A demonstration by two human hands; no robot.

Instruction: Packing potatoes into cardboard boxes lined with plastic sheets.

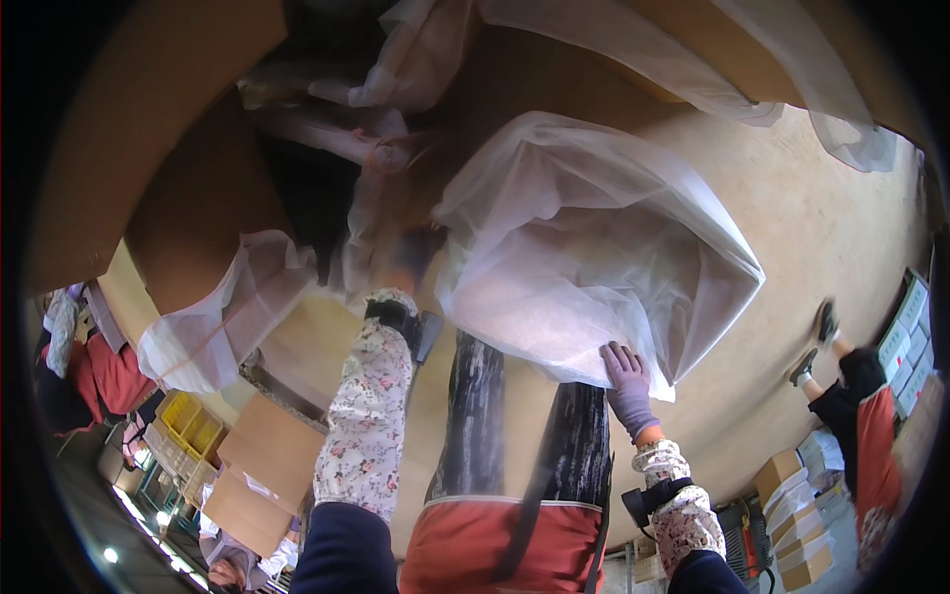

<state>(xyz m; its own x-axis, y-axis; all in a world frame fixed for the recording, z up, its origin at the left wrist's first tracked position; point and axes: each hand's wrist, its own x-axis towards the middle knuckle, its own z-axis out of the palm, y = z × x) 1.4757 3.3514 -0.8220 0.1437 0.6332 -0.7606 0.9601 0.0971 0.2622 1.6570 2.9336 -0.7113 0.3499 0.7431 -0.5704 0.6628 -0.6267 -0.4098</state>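
A large translucent white bag (594,289) is spread out before me, crumpled, its right side drawn to a pointed corner. My right hand (629,382), in a thin purple glove, has its fingers over the bag's near edge; the thumb is hidden. My left hand (417,256) reaches forward beside the bag's left side, dark and blurred, so its fingers cannot be made out. Just beyond it hangs a twisted strip of white sheeting (382,156). Another white liner (223,319) droops from a brown cardboard box (211,215) at the left.
Cardboard (148,89) with white sheeting (631,44) rises along the far side. At the lower left, a person (234,560) is near a cardboard box (260,468) and yellow crates (189,423). Another person (865,416) is at the right, near stacked cartons (902,349).
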